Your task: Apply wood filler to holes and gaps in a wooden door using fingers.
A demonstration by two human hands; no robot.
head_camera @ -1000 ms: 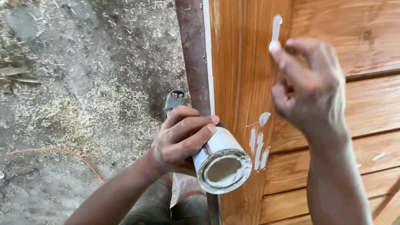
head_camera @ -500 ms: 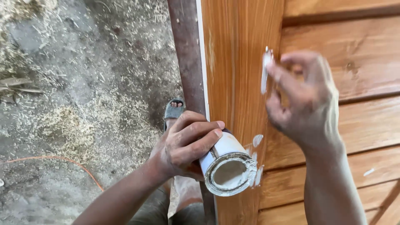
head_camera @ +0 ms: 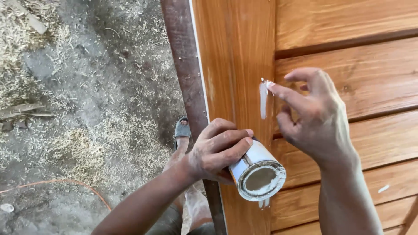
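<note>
from the head view, the left hand (head_camera: 215,152) has its fingers clamped round a small open can (head_camera: 257,173) of white filler, tilted with its mouth toward the camera and held against the wooden door (head_camera: 235,56). the right hand (head_camera: 315,119) has its fingers loosely apart, the forefinger tip, coated in white, touching a vertical white streak (head_camera: 263,101) on the door's upright board. below, a sandalled foot (head_camera: 182,130) stands on the sawdust-strewn floor (head_camera: 87,87), near an orange cable (head_camera: 56,182).
</note>
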